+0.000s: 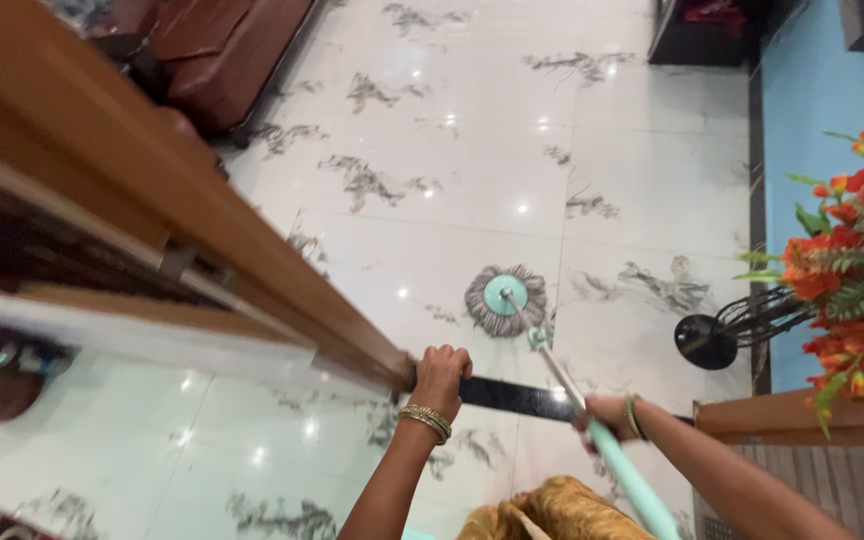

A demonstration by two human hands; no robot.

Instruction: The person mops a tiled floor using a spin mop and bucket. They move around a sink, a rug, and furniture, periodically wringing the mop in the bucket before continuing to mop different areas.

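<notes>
The left hand (441, 375) reached forward, arm stretched out from the lower edge, fingers curled over the top of a dark rail (512, 397) where it met the wooden banister (182, 215); bangles sat at the wrist. The right hand (607, 412), arm coming in from the lower right, was clenched around the mop handle (620, 465), which slanted down and away. The mop head (505, 299) lay flat on the marble floor (452, 120) below. A flower stand (832, 270) stood to the right.

Mop head (505, 299) on floor (472, 120); plant (847, 260) rightward
</notes>
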